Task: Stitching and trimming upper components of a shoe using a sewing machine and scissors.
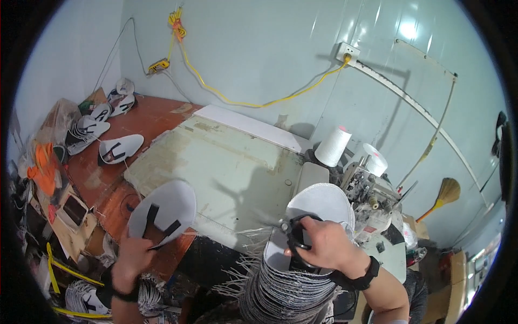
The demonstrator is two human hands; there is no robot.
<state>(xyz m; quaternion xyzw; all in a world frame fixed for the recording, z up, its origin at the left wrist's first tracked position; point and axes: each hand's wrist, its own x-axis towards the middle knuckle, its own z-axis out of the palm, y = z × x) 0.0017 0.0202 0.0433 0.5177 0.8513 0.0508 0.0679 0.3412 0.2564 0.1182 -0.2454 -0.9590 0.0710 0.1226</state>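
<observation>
At far left, note the orange cloth item (43,168) beside the brown tabletop (154,110). On this tabletop, a loose white panel with black strips (123,148) lies in front of a cluster of similar pieces. Your left hand (133,256) grips the lower edge of a white rounded panel (175,201), which is raised near the left end of the pale worktop (216,183) and carries two black strips. Right of centre, a tall stack of white panels (283,296) stands with frayed threads trailing to its left. Your right hand (329,245) is closed around a black part (298,236) at the top of this stack; its exact kind cannot be determined. Beyond that hand stand two white thread cones (333,147) and the sewing machine (372,197). Farther right, a broom (445,193) rests against the wall (259,54).
</observation>
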